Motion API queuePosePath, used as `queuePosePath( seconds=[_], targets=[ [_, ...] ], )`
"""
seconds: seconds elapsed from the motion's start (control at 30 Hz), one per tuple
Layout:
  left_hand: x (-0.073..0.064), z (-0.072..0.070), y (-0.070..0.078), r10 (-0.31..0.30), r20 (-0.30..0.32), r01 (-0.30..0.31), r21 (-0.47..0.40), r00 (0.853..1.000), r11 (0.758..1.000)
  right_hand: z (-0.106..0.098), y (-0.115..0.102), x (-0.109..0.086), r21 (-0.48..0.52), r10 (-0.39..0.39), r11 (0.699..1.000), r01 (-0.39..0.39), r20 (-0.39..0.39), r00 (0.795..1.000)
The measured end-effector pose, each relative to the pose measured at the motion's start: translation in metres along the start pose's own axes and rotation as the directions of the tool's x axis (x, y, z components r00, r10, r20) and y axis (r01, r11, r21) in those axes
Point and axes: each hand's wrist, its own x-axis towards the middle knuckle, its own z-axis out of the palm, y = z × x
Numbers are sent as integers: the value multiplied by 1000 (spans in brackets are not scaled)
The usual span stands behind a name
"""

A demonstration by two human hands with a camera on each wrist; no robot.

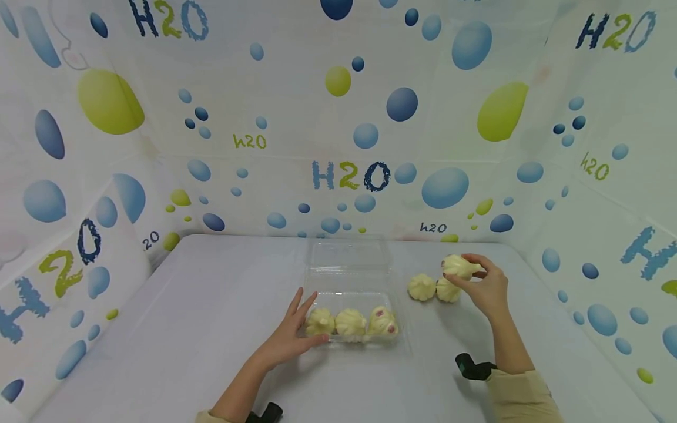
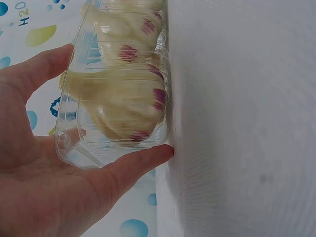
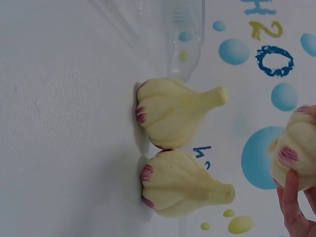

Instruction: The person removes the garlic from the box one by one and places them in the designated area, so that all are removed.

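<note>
**Pinch the widest part, brace lightly, clear the neighbours**

The right hand [image 1: 485, 288] has its grip clamped on a garlic bulb [image 1: 457, 266], thumb and fingers pinching the rounded body. The bulb hangs in the air above two loose bulbs [image 1: 422, 288], which stand side by side towards the far right corner of the desk [image 1: 201, 305]. The left hand [image 1: 291, 332] has its grip apart, fingers and thumb spread around the left end of a clear box [image 1: 365, 298]; the lid [image 1: 349, 255] is folded back towards the far edge. Three bulbs [image 1: 350, 322] sit inside in a row, the rightmost tilted.

A pinch on the widest part should hold best. Height matters before any sideways move, since a brush could tip the pair below. The box looks light enough to slide, so its walls want bracing without squeezing. Letting the bulb touch down before the fingers part should prevent rolling.
</note>
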Motion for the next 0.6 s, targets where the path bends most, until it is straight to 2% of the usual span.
queuePosePath(
  seconds=[0.1, 0.23, 0.4, 0.43, 0.47, 0.6],
  targets=[
    [0, 0, 0, 4, 0, -4, -6, 1000, 1000, -3, 1, -1, 2, 26, 1000, -26, -1, 1000],
    [0, 1, -2, 4, 0, -4, 2, 1000, 1000, -8, 6, 1, 28, 23, 999, -22, -20, 1000],
    [1, 1, -3, 5, -4, -5, 18, 1000, 1000, -6, 48, 18, 106, 28, 994, -20, -72, 997],
    [1, 0, -3, 4, -4, -4, 15, 1000, 1000, -7, 50, 20, 104, 26, 994, -18, -75, 997],
    [1, 0, -3, 4, -5, -3, 17, 1000, 1000, -8, 51, 20, 101, 29, 995, -21, -82, 996],
    [1, 0, -4, 0, -5, 0, 18, 1000, 1000, -16, 34, 13, 65, 56, 997, -52, -69, 996]
  ],
)
